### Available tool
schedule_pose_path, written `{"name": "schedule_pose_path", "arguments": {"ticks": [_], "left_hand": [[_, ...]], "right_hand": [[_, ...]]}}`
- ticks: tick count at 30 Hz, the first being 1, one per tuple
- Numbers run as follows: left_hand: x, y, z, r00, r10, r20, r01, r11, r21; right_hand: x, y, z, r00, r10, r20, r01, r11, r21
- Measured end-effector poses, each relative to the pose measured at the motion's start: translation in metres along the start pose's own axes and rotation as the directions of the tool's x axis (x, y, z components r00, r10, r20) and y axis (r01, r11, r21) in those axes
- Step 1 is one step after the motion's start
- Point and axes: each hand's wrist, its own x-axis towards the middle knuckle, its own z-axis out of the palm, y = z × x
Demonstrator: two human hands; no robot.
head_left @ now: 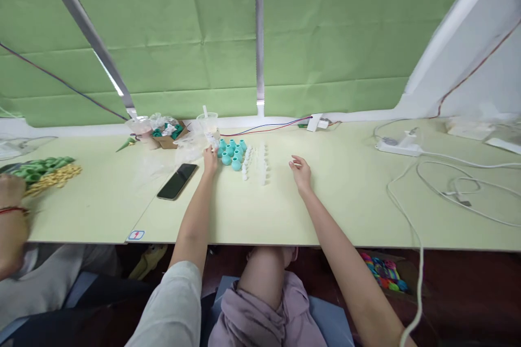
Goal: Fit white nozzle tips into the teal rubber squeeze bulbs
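Note:
My left hand (210, 160) is at the left edge of a group of small turquoise vase-shaped pieces (236, 164). Its fingers are curled against the leftmost piece, which they partly hide. Right of the group stands a row of small white pieces (245, 165). Beside that runs a line of translucent, whitish small parts (262, 165), too small to name. My right hand (301, 172) hovers over the table to the right of these rows, fingers loosely apart with nothing in them.
A black phone (177, 181) lies left of my left forearm. Behind are a clear plastic cup (208, 124), crumpled plastic bags (189, 149) and a cardboard box (166, 141). A power strip (399, 146) and white cables lie right. A co-worker's hand (11, 191) is far left by green and yellow pieces (55, 176).

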Motion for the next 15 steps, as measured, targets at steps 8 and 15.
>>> {"name": "schedule_pose_path", "arguments": {"ticks": [8, 15], "left_hand": [[-0.058, 0.080, -0.012, 0.950, 0.309, 0.042, -0.304, 0.948, -0.095], [-0.131, 0.118, 0.021, 0.740, 0.558, 0.377, -0.460, 0.828, -0.321]], "right_hand": [[-0.008, -0.020, 0.007, 0.969, 0.093, 0.228, -0.164, 0.935, 0.315], [-0.028, -0.038, 0.017, 0.927, -0.088, 0.365, -0.005, 0.969, 0.247]]}}
